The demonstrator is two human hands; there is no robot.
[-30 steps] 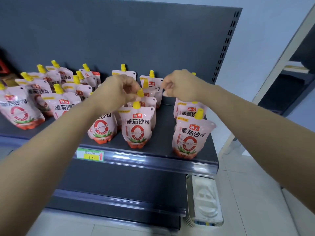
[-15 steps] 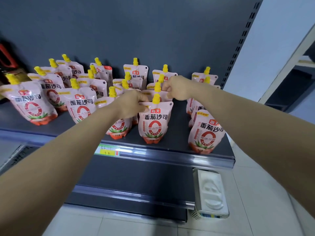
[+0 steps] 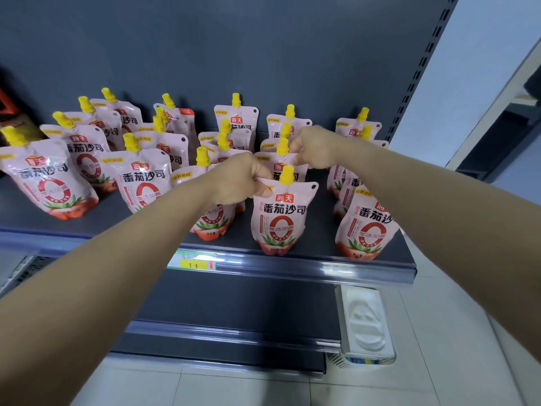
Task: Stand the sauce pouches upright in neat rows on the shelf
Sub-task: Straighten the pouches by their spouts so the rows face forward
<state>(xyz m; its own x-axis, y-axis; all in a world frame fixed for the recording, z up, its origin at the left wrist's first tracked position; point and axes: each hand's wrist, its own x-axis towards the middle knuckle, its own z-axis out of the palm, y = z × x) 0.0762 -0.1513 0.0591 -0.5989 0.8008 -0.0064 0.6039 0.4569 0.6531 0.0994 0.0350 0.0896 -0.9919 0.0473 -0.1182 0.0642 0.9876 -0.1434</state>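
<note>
- Shows left pouches (image 3: 49, 183) standing on shelf (image 3: 322, 272) at far left, yellow caps up, in uneven rows running back to the dark rear panel.
- Carries price tag (image 3: 193, 263) on the shelf's front rail, below the left forearm.
- Pinches top-left corner of front pouch (image 3: 282, 221) with left hand (image 3: 237, 180), fingers curled, thumb against the pouch edge.
- Locates front pouch upright near the front edge, about mid-shelf, cap up, label facing out.
- Locates second pouch (image 3: 268, 162) directly behind front pouch, upright, lower part hidden by it.
- Grasps top-right corner of second pouch with right hand (image 3: 314, 148), fingers clenched, just beside the yellow cap.
- Shows right pouches (image 3: 366, 230) in one column at the shelf's right end, upright, partly hidden by the right forearm, apart from front pouch.
- Shows white tray (image 3: 366, 326) at lower right, beside the end of the lower shelf.
</note>
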